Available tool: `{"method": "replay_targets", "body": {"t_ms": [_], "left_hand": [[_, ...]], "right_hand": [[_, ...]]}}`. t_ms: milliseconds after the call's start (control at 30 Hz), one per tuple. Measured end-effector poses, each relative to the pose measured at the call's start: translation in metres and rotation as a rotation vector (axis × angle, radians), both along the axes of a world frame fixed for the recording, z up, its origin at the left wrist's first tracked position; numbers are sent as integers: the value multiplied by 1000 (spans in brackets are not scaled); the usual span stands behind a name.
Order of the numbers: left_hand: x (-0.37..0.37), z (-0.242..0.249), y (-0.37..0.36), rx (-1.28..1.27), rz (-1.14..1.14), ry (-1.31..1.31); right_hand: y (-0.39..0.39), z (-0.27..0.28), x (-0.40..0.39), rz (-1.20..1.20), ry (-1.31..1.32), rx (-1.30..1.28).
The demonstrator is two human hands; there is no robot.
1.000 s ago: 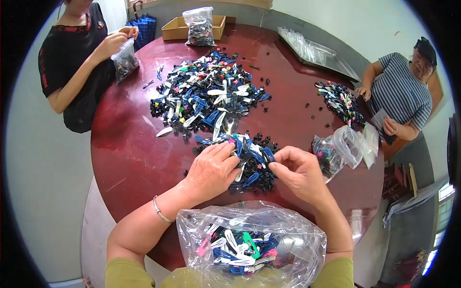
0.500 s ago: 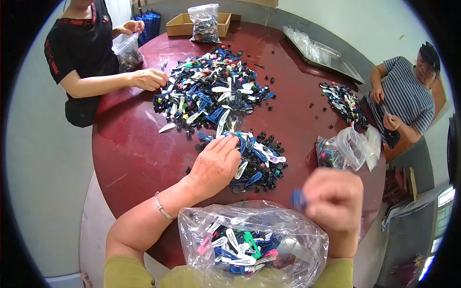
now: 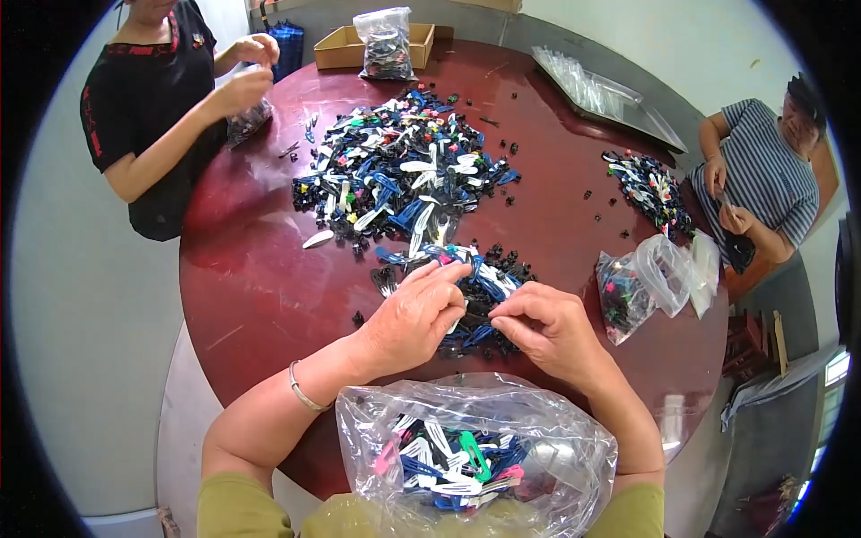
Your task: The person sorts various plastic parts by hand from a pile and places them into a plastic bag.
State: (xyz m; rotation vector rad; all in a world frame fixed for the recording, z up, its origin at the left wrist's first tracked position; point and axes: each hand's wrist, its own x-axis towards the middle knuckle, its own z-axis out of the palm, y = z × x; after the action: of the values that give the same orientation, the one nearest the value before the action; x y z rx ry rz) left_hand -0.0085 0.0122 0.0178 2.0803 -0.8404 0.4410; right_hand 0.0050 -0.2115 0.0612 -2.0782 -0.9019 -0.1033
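My left hand [image 3: 417,309] lies over the near edge of a small pile of hair clips [image 3: 484,278], its fingers stretched out and the thumb apart from them. Close on its right, my right hand [image 3: 552,327] pinches thumb and forefinger together above the same pile. Whatever sits in that pinch is too small and dark to make out. Blue, white and black snap clips mix with small black claw clips here. In front of me, a clear plastic bag [image 3: 386,408] stands with its mouth wide, holding white, blue, pink and green snap clips [image 3: 453,457].
A larger clip heap [image 3: 395,161] covers the middle of the round red table [image 3: 242,296]. Filled bags [image 3: 386,45] [image 3: 628,296], a cardboard box [image 3: 336,49] and a metal tray [image 3: 619,103] stand around it. Two other people work at left and right, the right one beside another clip pile [image 3: 646,188].
My right hand has swung left from beside the bag to the small pile; the blue item it held no longer shows. The left co-worker's hand has moved from the heap to their bag.
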Motion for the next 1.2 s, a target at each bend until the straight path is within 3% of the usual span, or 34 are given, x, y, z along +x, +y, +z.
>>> {"method": "replay_targets", "body": {"t_ms": [133,167,233,333,400,500,533,600,667,767,800,833,867,933,1000,1067,1200], "left_hand": [[2,7,7,-22,66,-13],[3,9,12,-30,114,-21],[8,15,21,19,184,-95],[10,25,33,83,271,-207],[11,26,37,141,324,-222],[-14,33,50,372,411,-191],[-30,33,57,427,444,-126],[-65,23,77,495,530,-29],[-98,-4,97,444,610,28],[-145,-17,107,372,653,178],[-153,-23,106,392,660,36],[-158,-17,99,438,683,76],[-157,-29,95,370,700,-79],[-158,-29,89,450,697,-17],[-157,-11,85,586,678,123],[-142,-2,80,509,628,208],[-85,-2,58,288,495,122]], "right_hand": [[-5,25,-6,-115,157,87],[-8,38,-13,-175,299,123],[-17,63,-28,-129,310,199],[-20,76,-51,111,70,306],[-21,92,-64,208,173,120],[-12,79,-66,41,-13,198],[-24,73,-54,52,90,241],[-31,75,-38,89,47,275],[-41,64,-19,57,72,221],[-17,54,-5,13,-89,10],[-14,46,5,54,-17,-63],[-8,35,9,44,5,-79],[-11,19,23,101,-119,-131],[-13,-2,32,65,-123,-324],[-21,-34,41,30,-152,-259],[-13,-31,27,-111,-163,-308],[-7,-35,22,-184,-203,-300]]}}
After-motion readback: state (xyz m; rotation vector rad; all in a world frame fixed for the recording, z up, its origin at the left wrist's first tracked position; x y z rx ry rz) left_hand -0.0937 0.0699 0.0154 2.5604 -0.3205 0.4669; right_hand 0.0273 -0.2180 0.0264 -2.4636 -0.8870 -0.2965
